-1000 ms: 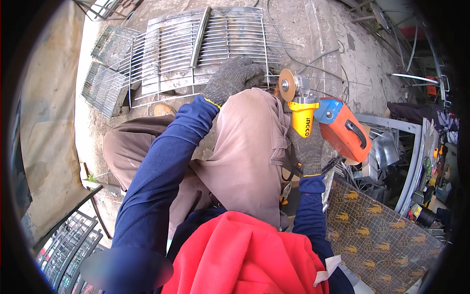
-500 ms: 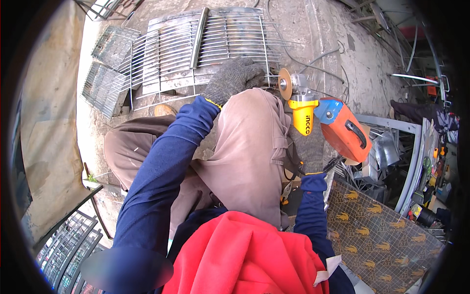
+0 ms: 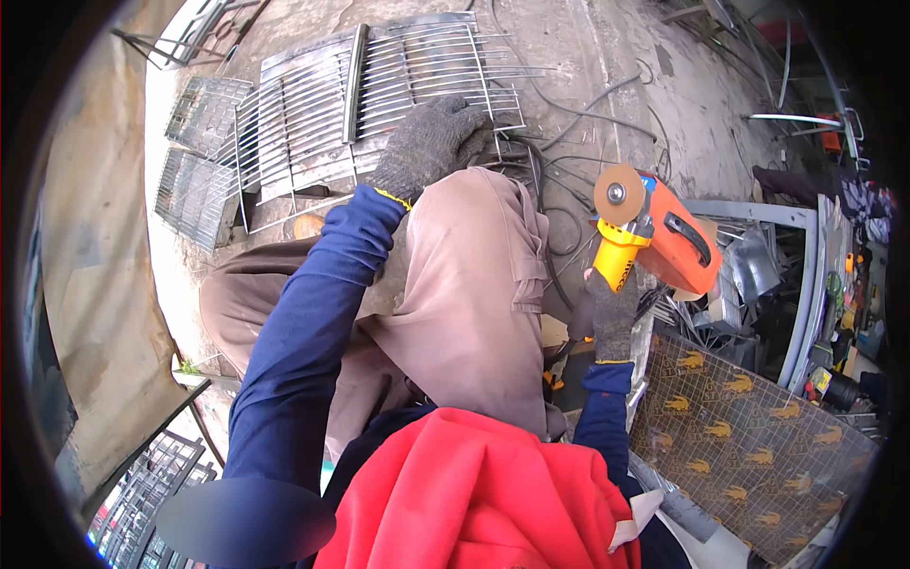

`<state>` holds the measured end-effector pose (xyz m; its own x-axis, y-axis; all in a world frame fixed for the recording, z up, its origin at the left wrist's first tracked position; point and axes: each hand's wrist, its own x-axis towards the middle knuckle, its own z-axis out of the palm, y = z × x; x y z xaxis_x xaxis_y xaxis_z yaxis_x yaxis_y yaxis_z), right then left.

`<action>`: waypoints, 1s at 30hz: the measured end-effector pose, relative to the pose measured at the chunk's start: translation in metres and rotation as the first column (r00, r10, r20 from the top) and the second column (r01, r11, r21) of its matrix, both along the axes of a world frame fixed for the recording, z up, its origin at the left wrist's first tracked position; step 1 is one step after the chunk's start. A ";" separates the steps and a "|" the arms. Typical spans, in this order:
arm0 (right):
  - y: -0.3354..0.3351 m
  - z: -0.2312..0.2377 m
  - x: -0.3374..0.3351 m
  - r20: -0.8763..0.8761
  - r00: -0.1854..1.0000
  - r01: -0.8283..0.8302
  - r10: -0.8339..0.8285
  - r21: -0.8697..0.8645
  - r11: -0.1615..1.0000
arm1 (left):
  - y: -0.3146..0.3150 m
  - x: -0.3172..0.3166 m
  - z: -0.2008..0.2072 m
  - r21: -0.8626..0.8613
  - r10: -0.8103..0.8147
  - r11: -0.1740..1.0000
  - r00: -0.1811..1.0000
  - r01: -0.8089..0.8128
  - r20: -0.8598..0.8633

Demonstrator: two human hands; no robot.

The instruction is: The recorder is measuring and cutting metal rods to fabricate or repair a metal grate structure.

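My left hand [image 3: 431, 144], in a dark grey knit glove, reaches past my raised knee to the near right side of a metal bar grille [image 3: 417, 71]. Its fingers are curled at the bars, the tips partly hidden. The grille lies on the floor with a metal strip [image 3: 354, 85] across it. In my gloved right hand [image 3: 616, 318] is a yellow angle grinder [image 3: 618, 256], gripped by its body. The grinder's brown disc [image 3: 620, 193] points upward, away from the grille. Whether the disc is spinning I cannot tell.
An orange machine with a black handle [image 3: 684, 247] stands directly behind the grinder. Black cables [image 3: 569, 204] loop across the concrete. Metal scraps [image 3: 749, 270] and a patterned dark board [image 3: 730, 427] lie to the right. Smaller mesh panels [image 3: 194, 194] are at the left.
My right hand has carried the grinder right and down, away from the grille, and its disc now faces me more. My left hand stays by the bars. The view has shifted slightly.
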<state>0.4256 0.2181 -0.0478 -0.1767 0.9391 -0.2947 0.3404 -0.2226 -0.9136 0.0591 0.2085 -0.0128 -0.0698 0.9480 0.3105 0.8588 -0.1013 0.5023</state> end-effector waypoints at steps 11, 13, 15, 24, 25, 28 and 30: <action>-0.011 -0.037 0.056 -0.313 0.923 0.191 -0.225 -0.135 0.972 | 0.008 0.021 0.071 0.037 -0.015 0.999 0.937 0.002 0.349; -0.011 -0.029 0.058 -0.410 0.858 0.208 -0.311 -0.278 0.938 | -0.001 0.063 0.098 0.080 -0.153 0.988 0.934 0.134 0.322; -0.013 0.015 0.026 -0.452 0.786 0.307 -0.421 -0.306 0.901 | -0.024 0.116 0.102 0.146 -0.301 0.952 0.903 0.268 0.307; 0.019 0.023 0.008 -0.765 0.362 0.550 -0.533 -0.287 0.784 | -0.069 0.201 0.048 -0.233 -0.224 0.923 0.919 0.308 0.325; 0.015 0.024 0.006 -0.788 0.321 0.517 -0.525 -0.319 0.794 | -0.068 0.201 0.043 -0.186 -0.224 0.935 0.911 0.301 0.345; 0.021 -0.013 0.023 -0.780 0.296 0.722 -0.552 -0.196 0.664 | -0.062 0.208 0.045 -0.132 -0.262 0.931 0.875 0.340 0.406; 0.027 -0.031 0.028 -0.792 0.260 0.717 -0.552 -0.225 0.660 | -0.061 0.211 0.050 -0.224 -0.224 0.904 0.849 0.364 0.478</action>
<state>0.4538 0.2451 -0.0791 0.4369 0.8674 -0.2382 -0.6618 0.1306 -0.7382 0.2698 0.1479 0.0369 0.1674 0.9857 0.0182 0.5005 -0.1009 0.8598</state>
